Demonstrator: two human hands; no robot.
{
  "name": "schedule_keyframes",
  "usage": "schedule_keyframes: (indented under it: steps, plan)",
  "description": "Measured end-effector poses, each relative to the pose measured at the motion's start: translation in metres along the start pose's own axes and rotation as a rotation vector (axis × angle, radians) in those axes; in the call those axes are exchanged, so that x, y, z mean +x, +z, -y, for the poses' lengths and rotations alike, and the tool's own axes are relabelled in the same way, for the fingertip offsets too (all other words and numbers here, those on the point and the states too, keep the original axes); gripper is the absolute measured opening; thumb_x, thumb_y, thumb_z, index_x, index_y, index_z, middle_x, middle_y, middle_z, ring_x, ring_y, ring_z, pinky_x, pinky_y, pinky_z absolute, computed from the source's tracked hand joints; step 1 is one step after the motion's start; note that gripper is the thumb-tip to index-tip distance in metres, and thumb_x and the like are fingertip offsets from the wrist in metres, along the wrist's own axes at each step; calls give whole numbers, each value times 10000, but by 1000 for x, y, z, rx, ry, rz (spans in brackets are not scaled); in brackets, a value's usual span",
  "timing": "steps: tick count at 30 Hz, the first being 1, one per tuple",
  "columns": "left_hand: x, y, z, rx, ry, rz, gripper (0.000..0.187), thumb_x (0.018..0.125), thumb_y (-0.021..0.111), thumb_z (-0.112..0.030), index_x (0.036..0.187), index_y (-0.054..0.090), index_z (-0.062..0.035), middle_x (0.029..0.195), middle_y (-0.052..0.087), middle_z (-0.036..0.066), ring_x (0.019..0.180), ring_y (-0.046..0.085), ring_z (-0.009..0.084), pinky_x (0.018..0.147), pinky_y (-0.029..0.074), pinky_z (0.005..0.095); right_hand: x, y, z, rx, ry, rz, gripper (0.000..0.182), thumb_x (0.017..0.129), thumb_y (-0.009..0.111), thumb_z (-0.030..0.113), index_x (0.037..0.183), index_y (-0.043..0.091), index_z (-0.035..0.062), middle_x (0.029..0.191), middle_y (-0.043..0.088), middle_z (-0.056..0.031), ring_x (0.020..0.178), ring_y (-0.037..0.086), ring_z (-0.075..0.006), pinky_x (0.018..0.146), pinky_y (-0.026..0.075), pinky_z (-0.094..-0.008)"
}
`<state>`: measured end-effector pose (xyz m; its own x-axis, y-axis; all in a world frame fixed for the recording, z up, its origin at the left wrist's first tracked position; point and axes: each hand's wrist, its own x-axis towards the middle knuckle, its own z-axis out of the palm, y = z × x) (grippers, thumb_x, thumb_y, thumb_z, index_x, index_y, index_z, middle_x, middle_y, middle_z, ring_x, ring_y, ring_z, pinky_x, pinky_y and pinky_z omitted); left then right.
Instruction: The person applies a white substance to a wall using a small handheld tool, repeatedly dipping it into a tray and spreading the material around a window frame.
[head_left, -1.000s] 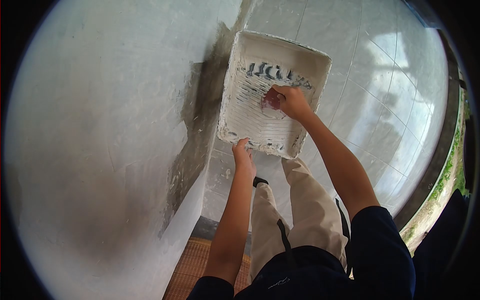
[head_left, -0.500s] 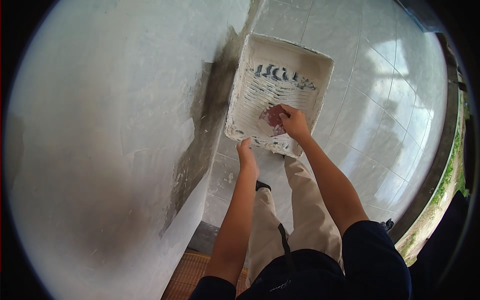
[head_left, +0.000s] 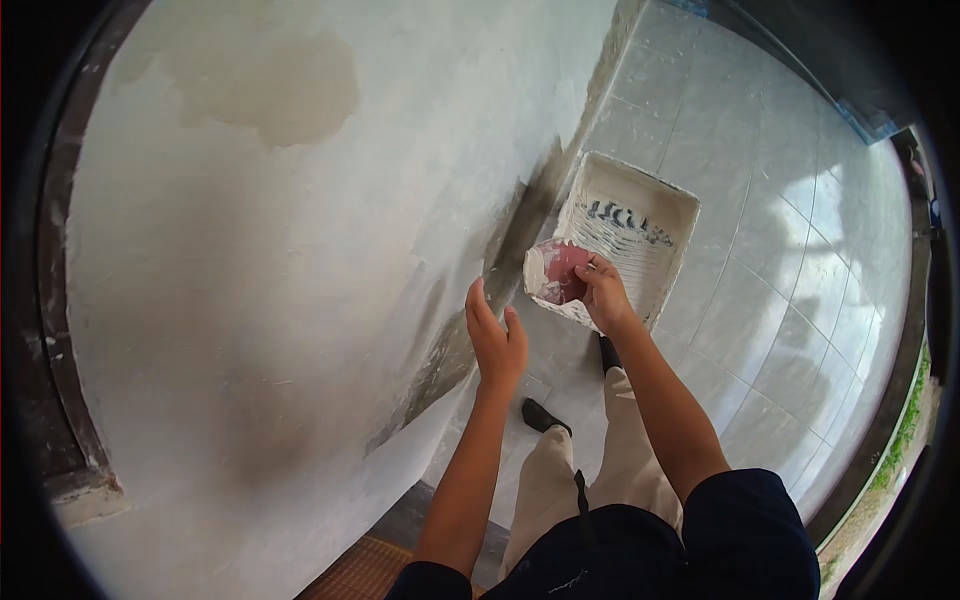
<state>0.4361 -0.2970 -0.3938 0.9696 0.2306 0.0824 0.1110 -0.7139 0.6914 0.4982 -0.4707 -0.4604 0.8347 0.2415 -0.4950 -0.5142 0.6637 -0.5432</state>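
Note:
Pinched in my right hand [head_left: 608, 295] is a flat, reddish putty scraper [head_left: 568, 272], its left edge loaded with pale wet paste. It is raised and overlaps the near left corner of a paint tray [head_left: 683, 235] in this view. The tray sits on the floor beside the wall, coated in the same paste, with ridges and dark patches showing through. My left hand [head_left: 497, 335] is held up empty near the wall, fingers stretched and thumb apart, left of the scraper.
A patchy pale wall [head_left: 250, 260] rises along the left, with a beige damp-looking patch [head_left: 310, 90] and a dark bare strip low down. Grey floor tiles [head_left: 760, 250] extend right. My feet stand just behind the tray. A dark frame [head_left: 60, 330] edges the wall at far left.
My right hand has lifted the scraper from inside the tray, now carrying paste. My left hand has left the tray's near edge and risen, fingers spread. The view has shifted toward the wall.

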Motion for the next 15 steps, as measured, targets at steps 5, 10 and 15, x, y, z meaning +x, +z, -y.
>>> schedule_keyframes:
  steps: [5,10,15]
  plan:
    - [8,-66,-21,39,133,-107,611,881,529,-31,1439,299,64,1419,388,289,1315,399,450,1112,323,507,-22,73,17,57,-28,142,296,976,439,4,1252,541,-26,1167,656,-117,1049,651,-210,932,519,-373]
    - [8,-128,-39,127,292,-196,591,854,538,-18,1410,358,64,1382,442,269,1274,451,430,1078,374,489,-46,132,26,100,-39,318,379,960,473,9,1338,475,-16,1257,620,-125,1150,616,-230,1003,493,-425]
    - [9,-178,-57,178,434,-291,593,832,550,-3,1398,384,57,1350,467,260,1236,483,418,1040,412,474,-76,192,31,59,-126,427,361,960,480,15,1318,505,-20,1261,628,-115,1177,602,-216,1050,459,-387]
